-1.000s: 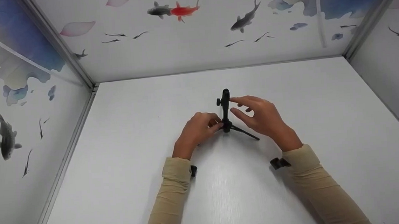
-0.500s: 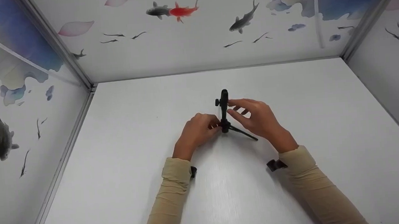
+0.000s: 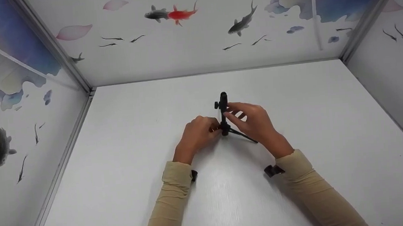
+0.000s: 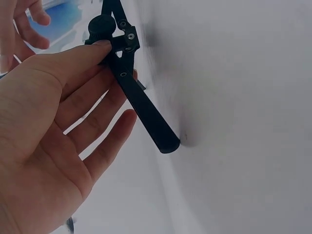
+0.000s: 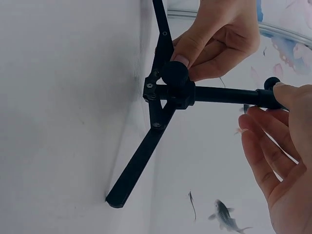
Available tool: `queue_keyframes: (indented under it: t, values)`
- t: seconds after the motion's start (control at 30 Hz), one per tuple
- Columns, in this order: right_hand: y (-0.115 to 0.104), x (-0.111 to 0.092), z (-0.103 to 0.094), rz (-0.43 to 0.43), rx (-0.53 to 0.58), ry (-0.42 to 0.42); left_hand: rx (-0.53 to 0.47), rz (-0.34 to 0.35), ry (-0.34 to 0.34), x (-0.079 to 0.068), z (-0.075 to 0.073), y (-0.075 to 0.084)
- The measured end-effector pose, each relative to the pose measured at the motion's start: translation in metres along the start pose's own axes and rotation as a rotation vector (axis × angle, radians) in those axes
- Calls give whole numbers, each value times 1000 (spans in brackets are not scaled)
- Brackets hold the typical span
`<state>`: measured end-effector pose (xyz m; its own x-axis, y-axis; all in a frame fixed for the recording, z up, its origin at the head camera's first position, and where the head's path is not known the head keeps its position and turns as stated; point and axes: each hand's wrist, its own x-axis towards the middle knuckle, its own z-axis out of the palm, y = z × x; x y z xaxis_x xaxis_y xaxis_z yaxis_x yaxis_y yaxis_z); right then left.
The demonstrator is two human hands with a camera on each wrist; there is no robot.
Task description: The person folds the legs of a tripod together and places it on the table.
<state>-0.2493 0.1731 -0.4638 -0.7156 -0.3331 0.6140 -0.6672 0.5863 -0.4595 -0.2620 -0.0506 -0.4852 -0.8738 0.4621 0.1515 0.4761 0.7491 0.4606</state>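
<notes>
Tripod [image 3: 223, 99] standing upright on the worktop [image 3: 135, 131]. At 8 o'clock, the left hand's grip [image 3: 199, 134] pinches its lower knob [image 5: 174, 74]; at 3 o'clock, the right hand's grip [image 3: 255, 121] pinches its upper pole [image 5: 265, 99]. Uneven sideways pressure could topple it.

The white table [image 3: 134, 114] took up most of the middle and bottom of the frame, and I could see faint grain toward the bottom centre. A black tripod [image 3: 224, 126] stood on it, slightly right of centre, with one leg [image 3: 244, 136] slanting toward lower right.
</notes>
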Motion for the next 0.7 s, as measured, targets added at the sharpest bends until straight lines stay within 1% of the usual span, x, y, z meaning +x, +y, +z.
queue_keyframes:
  t: [0.2,0.4,0.7]
  values:
    - [-1,0,4,-5,0,46,28,8,26,-2,0,2]
    - [-1,0,5,25,34,49,49,16,32,-1,-1,3]
    - [-4,-1,8,53,15,52,58,28,39,-1,0,3]
